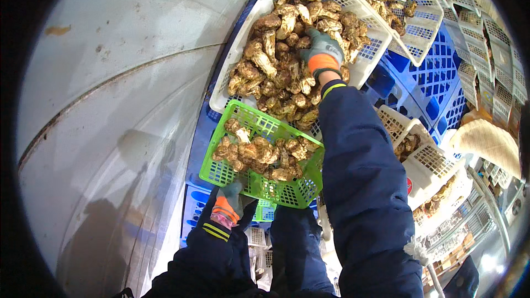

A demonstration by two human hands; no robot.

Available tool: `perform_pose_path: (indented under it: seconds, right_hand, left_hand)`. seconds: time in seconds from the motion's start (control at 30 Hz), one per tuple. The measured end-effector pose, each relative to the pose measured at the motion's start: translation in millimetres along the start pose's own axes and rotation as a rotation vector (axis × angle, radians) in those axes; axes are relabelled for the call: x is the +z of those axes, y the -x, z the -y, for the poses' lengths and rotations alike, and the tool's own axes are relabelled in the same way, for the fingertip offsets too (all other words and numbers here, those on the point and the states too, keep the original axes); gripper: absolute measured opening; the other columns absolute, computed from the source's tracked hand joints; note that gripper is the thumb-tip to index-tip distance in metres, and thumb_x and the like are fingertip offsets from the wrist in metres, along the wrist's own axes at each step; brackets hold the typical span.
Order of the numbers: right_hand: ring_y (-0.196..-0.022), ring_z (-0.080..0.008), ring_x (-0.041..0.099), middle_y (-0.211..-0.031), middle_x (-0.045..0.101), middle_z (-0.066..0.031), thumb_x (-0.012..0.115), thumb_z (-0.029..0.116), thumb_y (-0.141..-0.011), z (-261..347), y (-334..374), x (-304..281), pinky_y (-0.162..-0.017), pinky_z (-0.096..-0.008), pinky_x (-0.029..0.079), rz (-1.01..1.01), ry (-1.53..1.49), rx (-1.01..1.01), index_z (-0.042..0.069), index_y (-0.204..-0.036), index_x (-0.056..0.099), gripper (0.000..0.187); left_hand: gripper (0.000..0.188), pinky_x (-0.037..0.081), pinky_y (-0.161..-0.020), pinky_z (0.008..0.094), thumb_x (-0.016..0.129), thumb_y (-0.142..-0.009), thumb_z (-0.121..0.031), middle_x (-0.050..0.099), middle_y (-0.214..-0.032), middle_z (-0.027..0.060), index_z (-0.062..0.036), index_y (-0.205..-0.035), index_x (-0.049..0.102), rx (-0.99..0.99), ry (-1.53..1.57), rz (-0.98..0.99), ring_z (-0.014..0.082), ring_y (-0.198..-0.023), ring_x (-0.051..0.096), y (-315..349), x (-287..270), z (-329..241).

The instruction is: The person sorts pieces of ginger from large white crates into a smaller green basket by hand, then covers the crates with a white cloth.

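My left hand (231,201), in a grey glove with an orange cuff, grips the near rim of a green plastic basket (310,191). The basket is tilted and holds a row of brown-capped, pale-stemmed mushrooms (261,152). Beyond it is a white plastic crate (222,88) with a large heap of mushrooms (270,44). Reaching into the right side of this heap is my right hand (324,49), gloved likewise. Its fingers curl down among the mushrooms, and the fingertips are hidden, so what they hold does not show.
Another white crate (422,14) of mushrooms adjoins at the far right. Blue plastic pallets (436,72) lie beneath the crates. More white crates (433,160) stand to the right, near a straw-coloured woven object (488,142). A pale wall (127,33) runs along the left.
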State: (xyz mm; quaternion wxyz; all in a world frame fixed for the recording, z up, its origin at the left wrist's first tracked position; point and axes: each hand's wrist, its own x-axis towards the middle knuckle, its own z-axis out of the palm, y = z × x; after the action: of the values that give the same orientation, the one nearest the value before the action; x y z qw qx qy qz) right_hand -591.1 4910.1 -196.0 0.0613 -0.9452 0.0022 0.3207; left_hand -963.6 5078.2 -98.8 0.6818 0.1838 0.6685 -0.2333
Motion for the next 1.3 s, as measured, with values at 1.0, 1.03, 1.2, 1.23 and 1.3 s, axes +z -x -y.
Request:
perform_pose_path:
  seconds: [1.0,1.03,1.2,1.23,1.3]
  right_hand:
    - [-0.106,-0.0216,0.057,-0.124,0.055,-0.0088,0.064,0.010,-0.074,-79,54,27,-0.083,-0.0388,0.050,0.786,-1.589,-0.013,0.006,-0.133,0.044,0.062]
    - [-0.106,-0.0216,0.057,-0.124,0.055,-0.0088,0.064,0.010,-0.074,-82,58,25,-0.083,-0.0388,0.050,0.785,-1.589,-0.014,0.006,-0.133,0.044,0.062]
    - [-0.113,-0.0222,0.053,-0.128,0.052,-0.0071,0.062,0.035,-0.080,-78,77,5,-0.089,-0.0391,0.046,1.059,-1.841,-0.065,0.010,-0.135,0.040,0.064]
    - [-0.113,-0.0220,0.053,-0.128,0.052,-0.0073,0.063,0.036,-0.080,-75,79,3,-0.089,-0.0401,0.046,1.106,-1.930,-0.001,0.010,-0.134,0.041,0.064]
    - [-0.105,-0.0191,0.055,-0.120,0.056,-0.0063,0.068,0.028,-0.080,-61,70,17,-0.087,-0.0351,0.046,0.968,-1.643,-0.075,0.008,-0.125,0.050,0.053]
  left_hand:
    - [0.037,0.049,-0.089,0.0499,0.053,-0.083,-0.001,0.057,-0.116,0.0176,-0.0008,-0.120,0.050,-0.017,0.075,0.037,0.0337,-0.105,0.057,-7,2,1]
    - [0.037,0.049,-0.089,0.0499,0.053,-0.083,-0.001,0.057,-0.116,0.0176,-0.0008,-0.120,0.050,-0.016,0.078,0.035,0.0337,-0.104,0.057,-7,2,0]
    - [0.037,0.049,-0.089,0.0496,0.053,-0.083,-0.001,0.057,-0.115,0.0176,-0.0006,-0.120,0.050,-0.007,0.084,0.026,0.0336,-0.104,0.058,-2,-4,-5]
    - [0.037,0.049,-0.089,0.0495,0.053,-0.083,-0.001,0.057,-0.115,0.0177,-0.0005,-0.120,0.050,-0.008,0.082,0.029,0.0336,-0.104,0.058,-3,-4,-5]
    - [0.037,0.049,-0.089,0.0494,0.053,-0.083,-0.001,0.057,-0.115,0.0177,-0.0005,-0.120,0.050,-0.015,0.075,0.034,0.0336,-0.104,0.058,-6,-5,-4]
